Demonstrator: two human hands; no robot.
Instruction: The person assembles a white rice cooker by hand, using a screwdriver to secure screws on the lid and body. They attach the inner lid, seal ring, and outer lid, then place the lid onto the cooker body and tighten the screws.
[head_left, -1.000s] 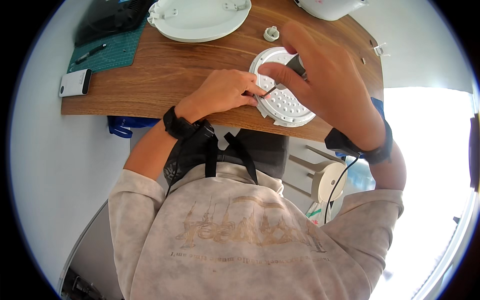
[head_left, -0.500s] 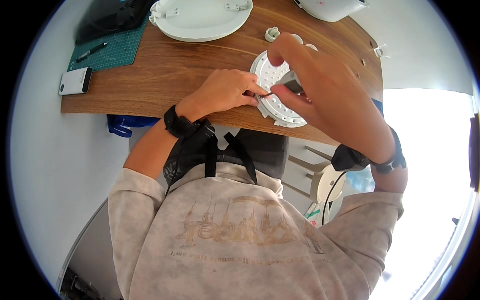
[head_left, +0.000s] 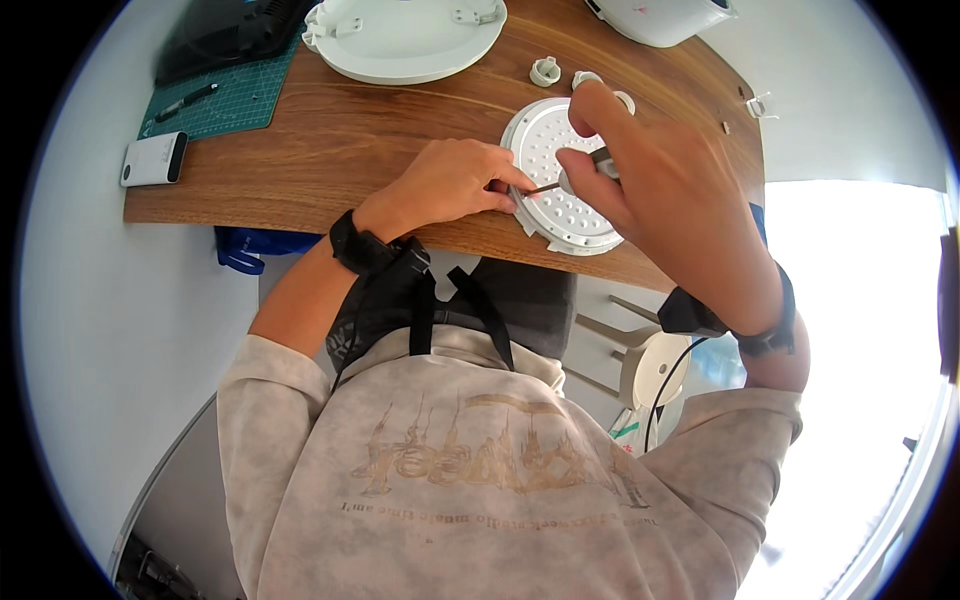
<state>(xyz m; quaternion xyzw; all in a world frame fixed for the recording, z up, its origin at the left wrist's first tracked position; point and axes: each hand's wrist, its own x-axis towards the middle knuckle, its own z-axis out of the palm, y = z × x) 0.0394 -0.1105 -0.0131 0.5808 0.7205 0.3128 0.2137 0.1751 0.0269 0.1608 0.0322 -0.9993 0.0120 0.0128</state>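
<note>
A round white plate (head_left: 542, 148) with rows of small bumps and tabs along its edge lies near the front edge of the wooden table. My left hand (head_left: 446, 180) is at its left rim, thumb and forefinger closed on the edge. In my right hand (head_left: 672, 188) is a screwdriver (head_left: 544, 188), held tilted over the plate. Its thin metal shaft points left and down, the tip close beside my left fingertips. Most of the handle is hidden by my right fingers. Whether a screw sits under the tip cannot be made out.
Small white round parts (head_left: 545, 70) lie behind the plate. A large white oval lid (head_left: 405, 62) is at the back, a white housing (head_left: 660, 20) at the back right. Left are a green cutting mat (head_left: 235, 105) with a pen, a black device (head_left: 225, 45) and a white power bank (head_left: 153, 160).
My right hand has shifted slightly right, and the screwdriver now leans lower, showing more of its shaft. My left hand stays in place on the rim.
</note>
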